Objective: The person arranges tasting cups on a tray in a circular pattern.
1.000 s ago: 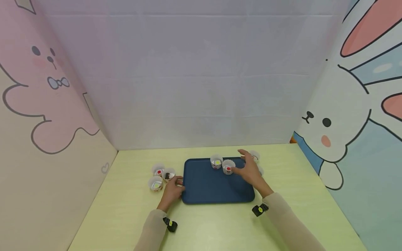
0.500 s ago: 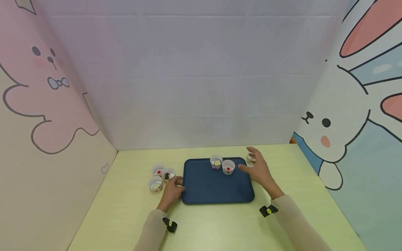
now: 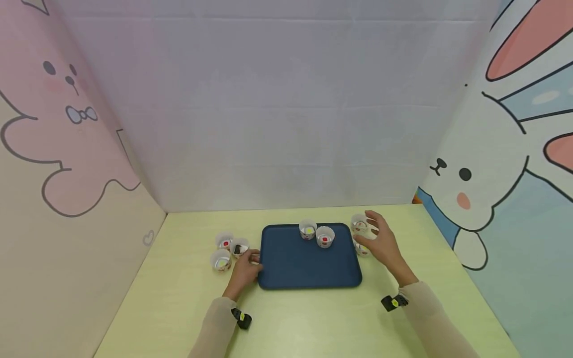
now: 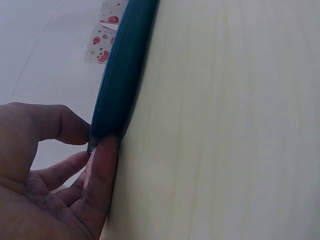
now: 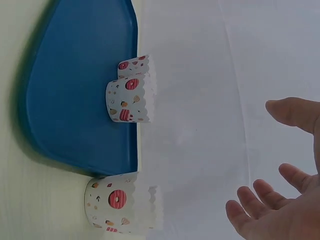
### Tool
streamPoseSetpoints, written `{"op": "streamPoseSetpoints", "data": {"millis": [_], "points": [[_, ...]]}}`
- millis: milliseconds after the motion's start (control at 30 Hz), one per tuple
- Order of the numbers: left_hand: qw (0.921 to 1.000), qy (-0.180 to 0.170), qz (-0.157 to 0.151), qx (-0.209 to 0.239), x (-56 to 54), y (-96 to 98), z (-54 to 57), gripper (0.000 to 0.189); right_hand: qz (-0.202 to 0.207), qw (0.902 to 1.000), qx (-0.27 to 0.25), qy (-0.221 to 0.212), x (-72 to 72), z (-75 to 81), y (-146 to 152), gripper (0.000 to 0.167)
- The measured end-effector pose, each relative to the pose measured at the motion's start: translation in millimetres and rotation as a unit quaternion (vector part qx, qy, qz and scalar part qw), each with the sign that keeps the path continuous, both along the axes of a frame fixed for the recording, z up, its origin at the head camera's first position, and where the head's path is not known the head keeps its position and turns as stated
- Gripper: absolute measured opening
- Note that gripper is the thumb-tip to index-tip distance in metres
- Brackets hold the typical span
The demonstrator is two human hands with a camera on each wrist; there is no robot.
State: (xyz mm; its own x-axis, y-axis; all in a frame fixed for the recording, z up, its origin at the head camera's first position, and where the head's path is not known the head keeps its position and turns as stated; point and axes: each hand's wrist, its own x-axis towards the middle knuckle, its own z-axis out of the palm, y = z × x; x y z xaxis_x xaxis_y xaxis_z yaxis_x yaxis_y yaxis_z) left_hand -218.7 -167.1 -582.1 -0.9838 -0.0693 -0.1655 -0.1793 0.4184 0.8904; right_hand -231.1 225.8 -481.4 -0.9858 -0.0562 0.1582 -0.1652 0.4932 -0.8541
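My left hand (image 3: 244,272) pinches left edge of tray (image 3: 309,268); right hand (image 3: 385,247), fingers spread, empty, beside paper cups (image 3: 358,222) past right edge.

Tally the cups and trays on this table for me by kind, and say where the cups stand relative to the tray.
Paper cups: 7 (3 left of the tray, 2 on it, 2 right of it)
Tray: 1
Total: 8
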Motion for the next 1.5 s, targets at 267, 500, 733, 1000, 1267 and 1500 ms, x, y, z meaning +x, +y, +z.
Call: {"op": "streamPoseSetpoints", "data": {"millis": [267,500,733,1000,1267,1500], "points": [[1.0000,0.004,-0.001,0.000,-2.4,-1.0,-1.3,0.046,-0.008,0.9998,0.014,0.010,-4.4,-13.8,13.5,0.082],[1.0000,0.005,0.000,-0.001,-2.9,-0.9,-2.4,0.046,-0.014,0.9997,0.017,-0.008,-8.5,-24.0,20.7,0.086],[1.0000,0.007,-0.002,0.000,-2.9,-1.4,-0.9,0.046,-0.013,0.9984,0.013,-0.054,-12.1,-33.6,26.7,0.087],[0.9998,0.016,-0.006,-0.007,-3.6,-1.9,-2.4,0.046,-0.009,0.9958,0.016,-0.089,-14.1,-43.6,30.5,0.092],[0.9999,0.007,-0.001,-0.009,-3.4,-1.5,-2.7,0.045,-0.003,0.9930,0.015,-0.117,-17.2,-59.0,33.0,0.090],[0.9999,0.007,-0.004,-0.008,-2.9,-1.0,-1.4,0.046,-0.010,0.9880,0.036,-0.150,-18.0,-67.7,33.2,0.093]]}}
